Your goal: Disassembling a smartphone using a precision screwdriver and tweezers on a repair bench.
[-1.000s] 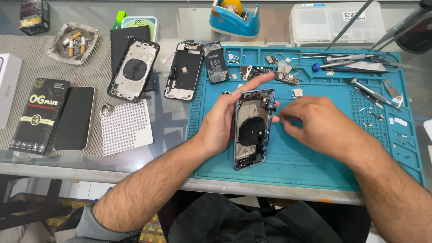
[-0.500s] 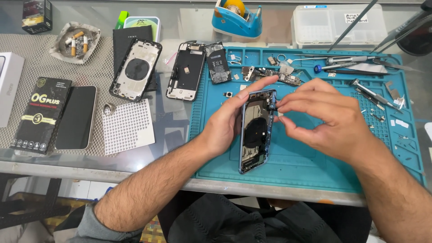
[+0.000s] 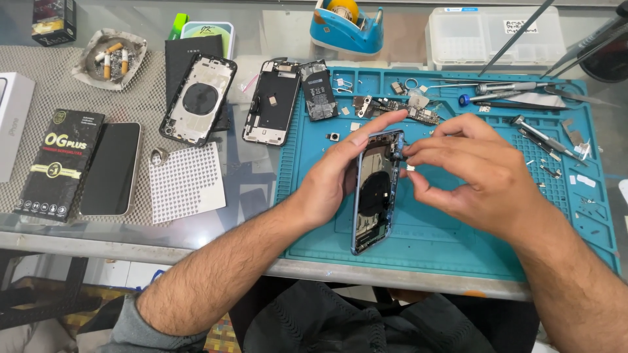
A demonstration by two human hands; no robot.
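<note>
Blue mat (image 3: 458,255): lies on the glass table (image 3: 261,196), under both hands; landmark for all entries below.

Phone shell (image 3: 374,193): blue-edged, opened, innards showing. Stands tilted on its long edge over the mat's middle, lower end resting on the mat.

Left hand (image 3: 333,180): wrapped round the shell's left side, forefinger stretched along its top end. Firmly closed on the shell.

Right hand (image 3: 477,173): over the mat, just right of the shell. Thumb and forefinger pinched together at the shell's upper right edge, on what looks like a tiny pale part (image 3: 411,168); too small to tell for sure.

Loose boards and brackets (image 3: 392,108): scattered along the mat's top edge, above the hands.

Screwdriver (image 3: 497,98), tweezers (image 3: 540,137): on the mat's upper right part, with small screws near them.

Second shell (image 3: 271,101): black, opened, straddling the mat's left edge.

Third shell (image 3: 199,98): silver inside with a dark ring, left of the mat, well apart from it.

Dotted white sheet (image 3: 186,183): left of the mat, below the third shell.

Black phone (image 3: 111,168), dark box (image 3: 60,163): side by side, far left of the mat.

Ashtray (image 3: 108,59): far upper left of the mat, with cigarette ends.

Tape dispenser (image 3: 347,29): blue, just beyond the mat's top edge.

Clear parts box (image 3: 494,36): beyond the mat's top right.
</note>
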